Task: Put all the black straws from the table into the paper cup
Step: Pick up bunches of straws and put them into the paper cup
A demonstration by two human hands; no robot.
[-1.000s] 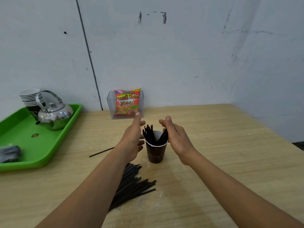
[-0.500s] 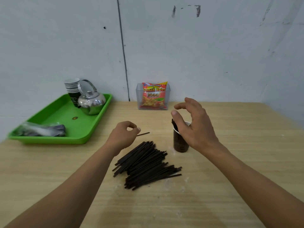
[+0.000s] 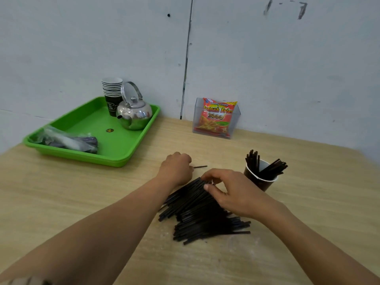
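Bench (image 3: 61, 202): light wood-grain laminate, matt, some pale dusty smears near the straws (image 3: 197, 210). Straws: black plastic, thin, dull sheen. Cup (image 3: 259, 181): paper, dark matt outside, white inside. Tray (image 3: 92, 120): green plastic, smooth, semi-gloss. Kettle (image 3: 134, 115): polished metal, mirror-bright. Cup stack (image 3: 112, 93): paper, white rims. Snack bag (image 3: 217, 116): glossy printed foil, in a clear plastic box (image 3: 236, 118). Wall (image 3: 82, 48): painted, matt, scuffed.

A scuffed pale grey wall (image 3: 267, 58) with a dark vertical seam (image 3: 186, 58) rises behind the light wooden table (image 3: 61, 202).
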